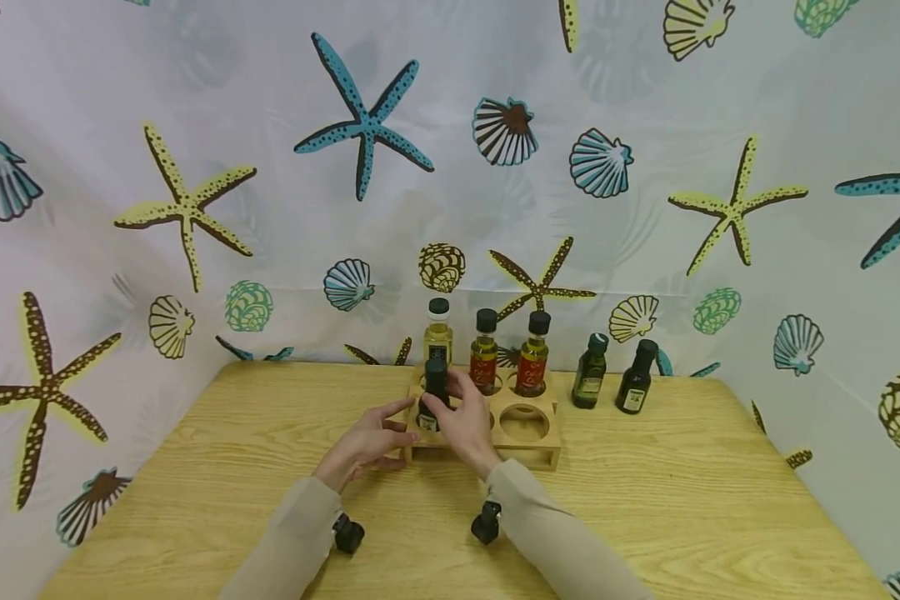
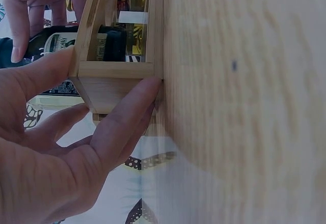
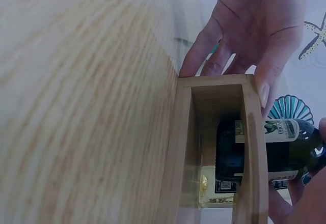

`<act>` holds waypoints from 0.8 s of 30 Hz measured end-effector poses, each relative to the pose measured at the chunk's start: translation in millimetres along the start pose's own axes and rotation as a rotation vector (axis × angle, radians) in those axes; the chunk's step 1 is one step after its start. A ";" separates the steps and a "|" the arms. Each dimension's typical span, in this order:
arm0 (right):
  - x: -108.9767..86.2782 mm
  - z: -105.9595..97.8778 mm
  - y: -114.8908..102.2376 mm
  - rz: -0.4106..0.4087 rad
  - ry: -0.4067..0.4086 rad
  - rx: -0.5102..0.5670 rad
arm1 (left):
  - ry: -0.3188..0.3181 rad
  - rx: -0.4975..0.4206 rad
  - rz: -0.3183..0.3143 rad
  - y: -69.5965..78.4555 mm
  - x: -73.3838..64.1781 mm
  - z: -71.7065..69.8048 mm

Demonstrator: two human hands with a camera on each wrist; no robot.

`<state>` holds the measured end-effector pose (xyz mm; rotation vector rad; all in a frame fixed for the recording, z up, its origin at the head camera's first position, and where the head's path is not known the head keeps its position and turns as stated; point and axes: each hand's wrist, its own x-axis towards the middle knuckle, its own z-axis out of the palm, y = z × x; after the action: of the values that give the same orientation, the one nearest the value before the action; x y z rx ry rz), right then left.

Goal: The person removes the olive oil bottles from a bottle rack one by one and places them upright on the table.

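A wooden bottle rack (image 1: 525, 448) with round holes stands on the table. My right hand (image 1: 468, 418) grips a dark glass bottle (image 1: 437, 379) with a dark cap, upright in the front left hole. In the right wrist view the bottle's base (image 3: 229, 155) is through the hole, above the rack's lower board. My left hand (image 1: 367, 442) holds the rack's left end, thumb at the upper corner and a finger (image 2: 125, 119) along the lower side. Behind the dark bottle stand a pale oil bottle (image 1: 438, 337) and two red-labelled oil bottles (image 1: 483, 367) in the rear row.
Two small dark bottles, one greenish (image 1: 590, 375) and one nearly black (image 1: 634, 383), stand on the table to the right of the rack. A front right hole (image 1: 525, 423) holds no bottle. A patterned cloth (image 1: 270, 208) hangs behind the wooden table (image 1: 682, 483).
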<state>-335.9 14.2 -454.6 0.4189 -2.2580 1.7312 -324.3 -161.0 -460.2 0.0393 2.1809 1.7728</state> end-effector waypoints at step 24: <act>11.3 -51.9 -24.3 -0.064 0.092 0.015 | 0.005 0.009 0.020 -1.7 -0.6 0.7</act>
<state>-335.2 57.7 -415.5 0.4015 -2.1459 1.7013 -323.3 -160.9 -461.8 0.0585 2.1990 1.7761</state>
